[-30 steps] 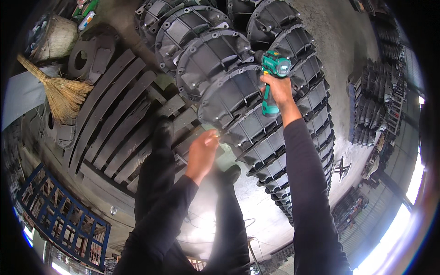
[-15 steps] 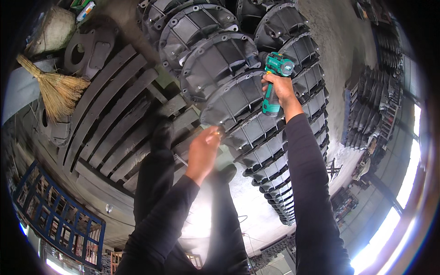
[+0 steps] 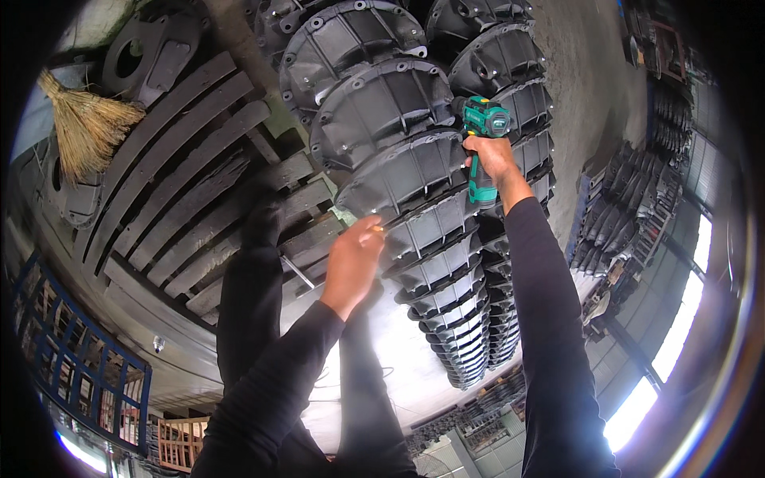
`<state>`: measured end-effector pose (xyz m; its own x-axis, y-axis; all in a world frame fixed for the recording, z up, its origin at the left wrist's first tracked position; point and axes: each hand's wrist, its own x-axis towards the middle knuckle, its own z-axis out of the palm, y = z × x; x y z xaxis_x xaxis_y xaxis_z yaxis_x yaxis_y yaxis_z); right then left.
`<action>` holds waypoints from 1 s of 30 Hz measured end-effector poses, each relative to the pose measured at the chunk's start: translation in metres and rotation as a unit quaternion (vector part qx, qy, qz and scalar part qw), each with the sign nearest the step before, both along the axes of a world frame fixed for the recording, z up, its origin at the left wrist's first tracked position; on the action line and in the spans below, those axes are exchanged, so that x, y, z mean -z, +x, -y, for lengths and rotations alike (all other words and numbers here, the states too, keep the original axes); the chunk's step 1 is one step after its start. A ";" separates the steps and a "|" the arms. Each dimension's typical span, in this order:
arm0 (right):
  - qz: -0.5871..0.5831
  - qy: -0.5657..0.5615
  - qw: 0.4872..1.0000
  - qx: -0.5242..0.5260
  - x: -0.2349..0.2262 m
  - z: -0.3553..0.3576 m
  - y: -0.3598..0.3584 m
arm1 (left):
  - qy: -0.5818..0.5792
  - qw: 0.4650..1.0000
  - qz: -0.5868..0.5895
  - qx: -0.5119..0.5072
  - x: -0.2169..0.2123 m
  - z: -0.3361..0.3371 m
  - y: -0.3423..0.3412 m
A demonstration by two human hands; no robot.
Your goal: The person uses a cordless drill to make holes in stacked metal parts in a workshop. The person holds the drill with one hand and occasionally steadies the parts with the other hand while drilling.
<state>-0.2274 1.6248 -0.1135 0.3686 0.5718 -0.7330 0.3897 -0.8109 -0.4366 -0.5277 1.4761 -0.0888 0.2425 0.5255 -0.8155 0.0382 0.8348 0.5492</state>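
My right hand is wrapped round the grip of a green and black cordless drill. The drill's nose points left over a dark cast-metal housing. My left hand is closed in a pinch, lower and to the left, beside the edge of a nearer ribbed housing. Between its thumb and finger shows a small orange thing, too small to name. The housings are round-rimmed and ribbed, with bolt holes along their flanges, and stand nested in long rows.
Curved wooden slats form a pallet-like stack at left, with a straw broom beyond them. A blue metal cage stands at lower left. More dark castings are stacked at right. My legs are below.
The view has shifted, so the broom, slats and cage sit further left. My right hand still grips the drill near the housings, and my left hand keeps its pinch.
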 end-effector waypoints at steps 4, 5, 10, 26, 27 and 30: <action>0.014 -0.010 1.000 0.026 -0.002 -0.002 0.000 | -0.008 1.000 0.006 -0.025 -0.003 -0.007 -0.001; 0.020 -0.013 0.999 0.029 -0.002 -0.003 0.000 | -0.012 1.000 0.003 -0.025 -0.004 -0.007 -0.001; 0.018 -0.023 0.999 0.017 -0.005 -0.007 0.000 | -0.007 0.999 -0.007 -0.032 -0.002 -0.010 -0.001; 0.031 0.003 0.999 -0.006 0.004 -0.002 0.004 | 0.010 0.999 -0.031 -0.026 0.001 0.003 -0.002; 0.028 0.016 0.999 -0.009 0.004 0.000 0.005 | 0.010 0.999 -0.039 -0.029 0.001 0.006 -0.001; 0.043 0.018 0.999 -0.016 0.004 0.005 0.009 | 0.018 0.999 -0.020 -0.031 0.007 0.012 -0.006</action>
<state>-0.2188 1.6195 -0.1174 0.4096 0.6095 -0.6788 0.4525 -0.7818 -0.4290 -0.5334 1.4641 -0.0957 0.1757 0.5671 -0.8047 0.0092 0.8164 0.5774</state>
